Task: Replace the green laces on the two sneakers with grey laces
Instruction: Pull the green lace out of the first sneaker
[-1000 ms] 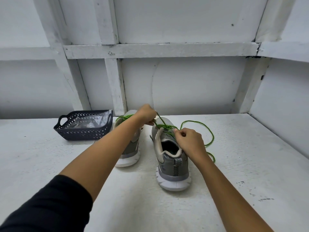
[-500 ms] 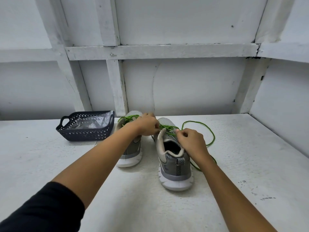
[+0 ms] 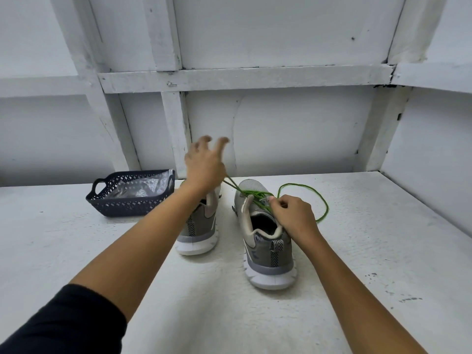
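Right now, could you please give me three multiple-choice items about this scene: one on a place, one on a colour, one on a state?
1. Where does the dark basket stand on the table?
A. left of both sneakers
B. between the sneakers
C. right of both sneakers

2. What colour is the lace in the right sneaker?
A. grey
B. white
C. green

3. What is the right hand doing?
A. lying flat on the table
B. pinching the lace
C. gripping the basket

Answers:
1 A: the basket stands to the left of the left sneaker.
2 C: a green loop trails from the shoe onto the table.
3 B: its fingertips pinch the lace near the shoe's tongue.
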{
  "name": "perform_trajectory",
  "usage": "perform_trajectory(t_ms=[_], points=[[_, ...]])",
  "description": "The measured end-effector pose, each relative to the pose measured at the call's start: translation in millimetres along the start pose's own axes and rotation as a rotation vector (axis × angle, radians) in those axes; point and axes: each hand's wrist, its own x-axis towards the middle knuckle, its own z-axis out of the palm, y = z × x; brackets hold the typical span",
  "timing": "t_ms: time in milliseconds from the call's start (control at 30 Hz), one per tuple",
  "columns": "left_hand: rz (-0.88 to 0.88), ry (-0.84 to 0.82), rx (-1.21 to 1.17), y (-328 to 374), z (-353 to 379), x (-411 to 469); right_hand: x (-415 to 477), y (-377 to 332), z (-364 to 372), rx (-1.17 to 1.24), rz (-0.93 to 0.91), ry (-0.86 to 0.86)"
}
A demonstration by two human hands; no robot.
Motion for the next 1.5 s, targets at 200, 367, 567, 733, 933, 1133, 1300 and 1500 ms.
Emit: perform_trajectory(t_ms=[200,367,567,733,933,1133,1300,1500], points=[[0.455,-0.439,0.398,14,31,-15,1,1,1,-0.004,0.000,-0.008],[0.491,-0.349,0.395,10,38,-17,1,2,1,0.002,0.000,-0.002],[0.055,-0.226,-0.356,1,3,1,-1,1,0,0.010,-0.009,-0.002],[-0.117,0.098,-0.380,-8,-14,12,0,1,1,0.011,-0.002,-0.008],[0.339,-0.457,0.165,19,18,-14,1,-1,0,0.001,-0.003,-0.026],[0.270,-0.480,0.170,16,27,-13,3,-4,-2,-0.028,-0.007,-0.042],[0.263,-0.418,0.184,17,32,-16,3,-7,-5,-0.047,-0.010,-0.033],[-0.101,-0.125,-0.351,4,6,0,-1,-7,-4,0.001,-0.011,-0.008]])
